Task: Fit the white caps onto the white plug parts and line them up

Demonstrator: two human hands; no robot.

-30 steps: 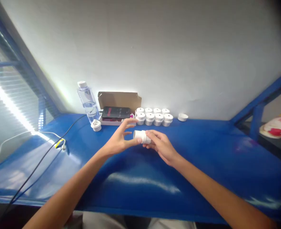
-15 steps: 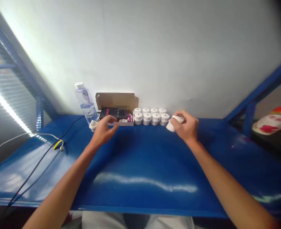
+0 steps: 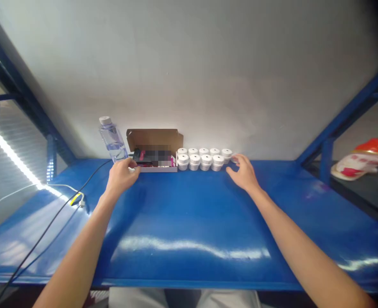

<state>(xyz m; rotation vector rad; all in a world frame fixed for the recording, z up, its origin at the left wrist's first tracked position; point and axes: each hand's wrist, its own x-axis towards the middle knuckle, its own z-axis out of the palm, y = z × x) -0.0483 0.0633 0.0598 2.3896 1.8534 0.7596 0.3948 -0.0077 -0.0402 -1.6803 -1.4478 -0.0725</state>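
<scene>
Two rows of white round cylinders [image 3: 206, 161], with a small dark mark in each top, stand against the wall. My right hand [image 3: 244, 173] is at the right end of the rows, thumb and fingers apart, beside the last cylinder in the back row [image 3: 226, 155]. My left hand [image 3: 122, 176] curls over a small white round piece [image 3: 131, 170] at the foot of the water bottle [image 3: 112, 139]; most of that piece is hidden under my fingers. Close by is an open cardboard box [image 3: 155, 139] holding a black phone [image 3: 143, 157].
A black cable [image 3: 52, 218] and a white cable [image 3: 25, 187] with a yellow tie cross the left of the blue table [image 3: 189, 214]. Blue metal frame bars [image 3: 346, 115] flank both sides. A red and white package [image 3: 358, 160] lies beyond the right bars.
My right hand has set its tilted white cylinder upright at the end of the back row and loosened its fingers. My left hand has moved left and down onto the white piece by the bottle.
</scene>
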